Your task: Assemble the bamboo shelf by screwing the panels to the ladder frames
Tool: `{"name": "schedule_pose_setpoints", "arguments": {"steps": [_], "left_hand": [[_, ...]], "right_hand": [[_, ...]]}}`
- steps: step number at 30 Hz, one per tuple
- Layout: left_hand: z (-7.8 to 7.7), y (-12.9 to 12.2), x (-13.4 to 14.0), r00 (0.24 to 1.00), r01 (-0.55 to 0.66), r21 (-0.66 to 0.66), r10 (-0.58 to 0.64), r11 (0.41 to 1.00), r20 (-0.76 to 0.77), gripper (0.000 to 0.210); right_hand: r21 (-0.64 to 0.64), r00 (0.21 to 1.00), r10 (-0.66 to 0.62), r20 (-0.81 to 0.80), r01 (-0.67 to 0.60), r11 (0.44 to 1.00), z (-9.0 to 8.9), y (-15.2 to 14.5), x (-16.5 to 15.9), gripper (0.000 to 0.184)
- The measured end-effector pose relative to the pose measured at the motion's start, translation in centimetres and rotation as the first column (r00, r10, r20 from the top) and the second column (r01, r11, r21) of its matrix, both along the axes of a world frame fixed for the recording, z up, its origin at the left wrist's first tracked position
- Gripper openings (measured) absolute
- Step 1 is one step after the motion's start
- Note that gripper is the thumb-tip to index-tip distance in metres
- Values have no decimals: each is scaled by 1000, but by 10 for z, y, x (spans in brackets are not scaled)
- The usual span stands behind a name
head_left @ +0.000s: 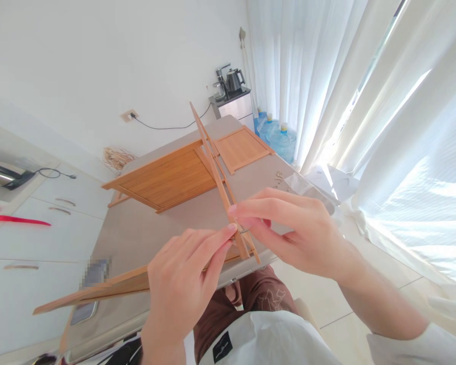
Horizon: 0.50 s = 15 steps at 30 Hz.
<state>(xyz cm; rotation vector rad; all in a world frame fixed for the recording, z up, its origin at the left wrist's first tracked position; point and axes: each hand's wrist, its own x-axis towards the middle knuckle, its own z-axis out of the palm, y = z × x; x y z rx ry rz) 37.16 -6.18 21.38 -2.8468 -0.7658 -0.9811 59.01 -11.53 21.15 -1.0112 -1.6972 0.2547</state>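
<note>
A long wooden frame [222, 187] stands on edge across the table, close in front of me. My left hand [186, 276] pinches its near end, thumb and fingers closed on the rail. My right hand [300, 233] is at the other side of that rail, with its index fingertip against the wood and its thumb bent in. Just below those fingertips a thin metal pin [244, 231], perhaps a screw, sticks out by the rail. What the right fingertips pinch is hidden. A wooden panel [171, 177] meets the frame on the left.
Another wooden panel [243, 147] lies at the table's far end. Small metal hardware [278, 178] rests right of the frame. A further wooden piece [99, 286] extends along the near left edge. Beyond the table [125, 228] are a kettle [234, 80] and blue water bottles [283, 142].
</note>
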Motion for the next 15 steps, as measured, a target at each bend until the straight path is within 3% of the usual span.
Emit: {"name": "schedule_pose_setpoints", "arguments": {"steps": [4, 8, 15], "left_hand": [[-1, 0, 1, 1000, -4, -12, 4, 1000, 4, 32], [-1, -1, 1, 1000, -12, -9, 13, 1000, 5, 31], [-2, 0, -1, 1000, -12, 5, 12, 1000, -4, 30]], "right_hand": [[-149, 993, -18, -118, 0, 989, -1, 12, 5, 15], [-301, 978, -24, -205, -39, 953, -14, 21, 11, 20], [-407, 996, -66, -57, 37, 913, -47, 9, 9, 24]]}}
